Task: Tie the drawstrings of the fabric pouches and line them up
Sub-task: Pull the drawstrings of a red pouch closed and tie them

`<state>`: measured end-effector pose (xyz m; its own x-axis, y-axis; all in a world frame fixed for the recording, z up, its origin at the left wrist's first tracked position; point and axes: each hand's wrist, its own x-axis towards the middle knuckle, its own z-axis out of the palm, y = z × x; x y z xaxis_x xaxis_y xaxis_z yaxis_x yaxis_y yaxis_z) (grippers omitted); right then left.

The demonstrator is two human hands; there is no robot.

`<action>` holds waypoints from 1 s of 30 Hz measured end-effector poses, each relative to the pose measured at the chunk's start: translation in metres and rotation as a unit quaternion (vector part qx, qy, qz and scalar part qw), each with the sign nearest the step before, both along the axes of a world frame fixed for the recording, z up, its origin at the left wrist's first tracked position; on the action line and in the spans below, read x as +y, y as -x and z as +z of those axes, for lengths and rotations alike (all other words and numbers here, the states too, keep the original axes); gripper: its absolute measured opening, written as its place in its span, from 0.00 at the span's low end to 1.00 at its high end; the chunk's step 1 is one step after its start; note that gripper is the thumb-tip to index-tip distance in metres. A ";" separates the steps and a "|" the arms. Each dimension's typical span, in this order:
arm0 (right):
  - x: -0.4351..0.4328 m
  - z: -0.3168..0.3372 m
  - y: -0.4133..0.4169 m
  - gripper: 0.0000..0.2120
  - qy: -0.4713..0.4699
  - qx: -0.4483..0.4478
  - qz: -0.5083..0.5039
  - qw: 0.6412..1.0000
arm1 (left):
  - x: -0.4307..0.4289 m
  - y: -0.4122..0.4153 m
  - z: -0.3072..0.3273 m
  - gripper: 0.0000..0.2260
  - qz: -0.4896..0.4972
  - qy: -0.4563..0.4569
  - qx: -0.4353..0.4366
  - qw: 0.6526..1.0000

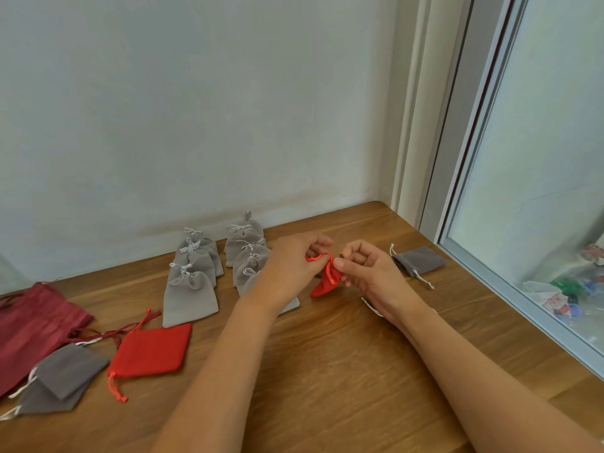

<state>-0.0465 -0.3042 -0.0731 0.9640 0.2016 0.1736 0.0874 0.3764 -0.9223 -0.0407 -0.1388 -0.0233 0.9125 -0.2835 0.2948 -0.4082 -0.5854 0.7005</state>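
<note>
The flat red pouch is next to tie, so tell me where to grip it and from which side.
Pinch the flat red pouch at its near-left corner, where the cord trails out, coming from above on the left. It lies flat on the table, so that bunched corner is probably easiest.

Table [327, 371]: wood, visible grain, low satin sheen. Grey pouches [189, 297]: soft matt cloth, velvety nap. Flat red pouch [152, 349] and held red pouch [323, 284]: matt cloth, cord drawstrings. Dark red bag [29, 325]: thinner fabric, slight sheen, creased. Wall [196, 109]: matt paint. Window frame [523, 305]: smooth, probably metal. Pane [555, 125]: glossy glass.
</note>
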 end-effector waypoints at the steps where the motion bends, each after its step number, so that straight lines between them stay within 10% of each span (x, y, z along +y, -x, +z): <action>1: 0.000 0.000 0.000 0.13 0.001 0.003 0.002 1.000 | 0.000 -0.001 -0.001 0.08 -0.001 -0.022 -0.013 1.000; 11: 0.002 0.002 0.003 0.17 0.076 0.044 -0.020 0.996 | 0.004 -0.002 -0.004 0.02 -0.018 -0.046 -0.121 0.991; 30: 0.006 0.008 0.009 0.05 0.116 0.034 -0.097 0.988 | -0.006 -0.007 -0.008 0.06 -0.029 0.035 0.074 0.996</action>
